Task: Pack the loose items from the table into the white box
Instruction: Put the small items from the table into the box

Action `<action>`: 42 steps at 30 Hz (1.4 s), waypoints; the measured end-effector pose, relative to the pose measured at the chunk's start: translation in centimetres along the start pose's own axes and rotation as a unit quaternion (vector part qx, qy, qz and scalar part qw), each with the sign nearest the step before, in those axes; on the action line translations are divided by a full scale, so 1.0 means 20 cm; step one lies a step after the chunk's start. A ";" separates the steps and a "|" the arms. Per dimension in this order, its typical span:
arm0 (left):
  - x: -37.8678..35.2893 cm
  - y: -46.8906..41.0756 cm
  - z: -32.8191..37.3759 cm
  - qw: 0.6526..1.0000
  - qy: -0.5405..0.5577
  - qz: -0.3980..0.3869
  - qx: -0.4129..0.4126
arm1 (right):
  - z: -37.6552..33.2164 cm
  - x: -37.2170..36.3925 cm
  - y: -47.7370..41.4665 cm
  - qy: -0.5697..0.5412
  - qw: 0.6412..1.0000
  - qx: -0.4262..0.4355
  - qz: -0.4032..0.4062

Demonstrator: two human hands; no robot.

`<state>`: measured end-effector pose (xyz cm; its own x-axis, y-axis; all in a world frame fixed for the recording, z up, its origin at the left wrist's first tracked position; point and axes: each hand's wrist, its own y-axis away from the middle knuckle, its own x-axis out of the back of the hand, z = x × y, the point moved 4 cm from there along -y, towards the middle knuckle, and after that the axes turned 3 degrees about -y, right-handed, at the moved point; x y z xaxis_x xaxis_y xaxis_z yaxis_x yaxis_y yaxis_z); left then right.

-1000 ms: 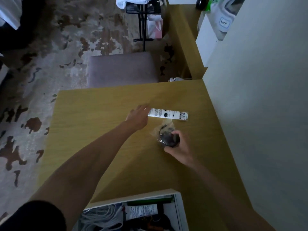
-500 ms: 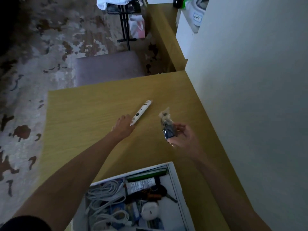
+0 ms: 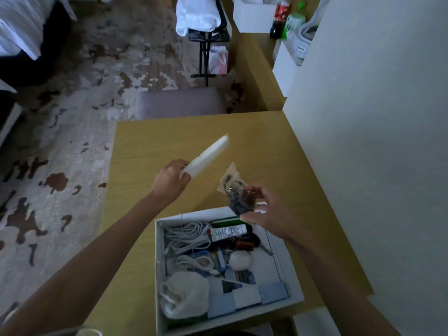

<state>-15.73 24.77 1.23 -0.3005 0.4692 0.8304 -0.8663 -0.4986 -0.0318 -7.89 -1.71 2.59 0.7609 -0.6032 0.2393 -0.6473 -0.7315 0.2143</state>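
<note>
The left hand (image 3: 171,181) grips the near end of a long white plastic tube (image 3: 206,156), its fingers curled tight round that end, so the tube sticks out past the knuckles and is lifted clear of the yellow wooden table (image 3: 155,141). The tube's long axis runs from the hand toward about 1 o'clock, its flat far end pointing up and away; it is blurred, so no print can be read. The right hand (image 3: 264,214) pinches a small clear plastic bag of dark little parts (image 3: 236,192) between thumb and fingertips, which close on the bag's lower half while its crimped top stands free toward 11 o'clock. The bag hangs just above the far right corner of the open white cardboard box (image 3: 158,275), which sits on the table at 6 o'clock from both hands. Inside the box, coiled white cables (image 3: 186,235) fill the far left, a white drawstring cloth pouch (image 3: 183,295) lies at the near left corner, and a white tube with a printed label (image 3: 229,231) lies crosswise along the far wall beside a green one. A white ball-like thing (image 3: 240,260) sits near the middle, with dark items just beyond it and pale blue flat packets (image 3: 272,291) along the near wall.
</note>
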 end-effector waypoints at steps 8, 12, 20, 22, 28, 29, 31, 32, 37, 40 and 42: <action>0.18 0.48 0.02 0.996 0.032 0.058 -0.062 | 0.05 -0.12 0.18 0.209 0.978 0.011 0.003; 0.16 0.62 0.03 0.995 0.024 0.044 -0.087 | 0.12 -0.18 0.19 0.308 0.947 -0.039 0.083; 0.11 0.75 0.11 0.989 -0.008 0.027 -0.145 | 0.22 -0.26 0.27 0.402 0.897 -0.099 0.155; 0.09 0.76 0.13 0.987 -0.017 0.022 -0.158 | 0.24 -0.27 0.25 0.366 0.905 -0.135 0.169; 0.09 0.77 0.21 0.983 -0.064 0.037 -0.169 | 0.24 -0.29 0.16 0.508 0.850 -0.064 0.127; 0.08 0.77 0.22 0.982 -0.073 0.036 -0.171 | 0.25 -0.27 0.16 0.523 0.843 -0.052 0.117; 0.07 0.79 0.25 0.979 -0.090 0.035 -0.178 | 0.27 -0.21 0.15 0.529 0.844 -0.045 0.079; 0.06 0.80 0.26 0.978 -0.096 0.034 -0.180 | 0.28 -0.19 0.14 0.524 0.848 -0.051 0.058; -0.01 0.83 0.33 0.979 -0.102 0.029 -0.171 | 0.21 -0.18 0.19 0.523 0.852 -0.037 -0.012; -0.02 0.86 0.35 0.978 -0.106 0.036 -0.175 | 0.11 -0.08 0.21 0.443 0.896 -0.024 -0.001; -0.02 0.89 0.38 0.975 -0.114 0.049 -0.185 | 0.07 0.00 0.22 0.313 0.949 -0.027 -0.018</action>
<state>-28.03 10.19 4.64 -0.3280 0.2368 0.9145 -0.9355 -0.2158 -0.2796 -10.68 -5.45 2.30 0.6164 -0.2585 0.7438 -0.6358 -0.7206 0.2765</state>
